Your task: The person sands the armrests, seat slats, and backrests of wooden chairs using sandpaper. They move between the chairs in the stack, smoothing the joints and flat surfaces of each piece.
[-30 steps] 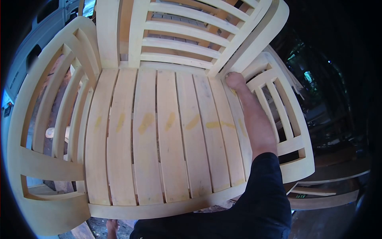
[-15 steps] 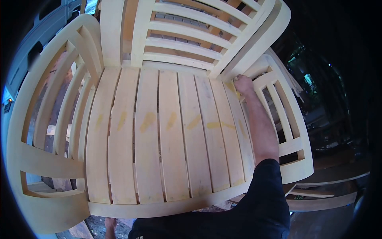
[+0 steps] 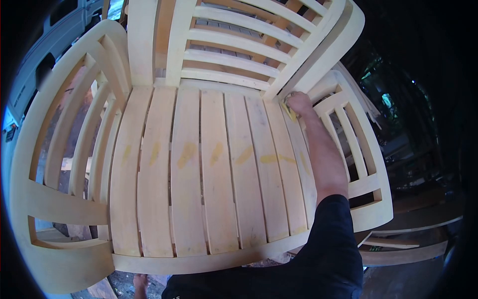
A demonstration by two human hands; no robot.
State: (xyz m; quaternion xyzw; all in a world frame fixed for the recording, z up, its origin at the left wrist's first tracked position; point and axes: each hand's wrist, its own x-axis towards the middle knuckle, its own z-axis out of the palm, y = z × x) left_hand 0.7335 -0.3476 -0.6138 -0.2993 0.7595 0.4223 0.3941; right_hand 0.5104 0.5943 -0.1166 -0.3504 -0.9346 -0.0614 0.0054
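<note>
My right hand [image 3: 299, 103] is closed on a thin, folded yellowish piece [image 3: 290, 111], which could be cloth or sandpaper. It presses down at the back right corner of the slatted wooden seat [image 3: 219, 199], close to where the backrest [image 3: 231, 54] meets the right armrest [image 3: 372, 187]. Yellow smears [image 3: 188, 153] run in a row across the pale slats. Low in the view, what appears to be my left hand [image 3: 140, 283] is just under the seat's front rail [image 3: 199, 264]; its fingers are hidden.
The slatted left armrest [image 3: 62, 199] rises on the left side. Beyond it stands a light-coloured vehicle [image 3: 30, 82]. Curved wooden parts [image 3: 406, 254] lie at the lower right, against a dark background. Wood scraps [image 3: 102, 289] are on the ground below.
My right hand has shifted slightly left and up along the corner slat, and more of the yellowish piece shows beneath it. The view has moved a little.
</note>
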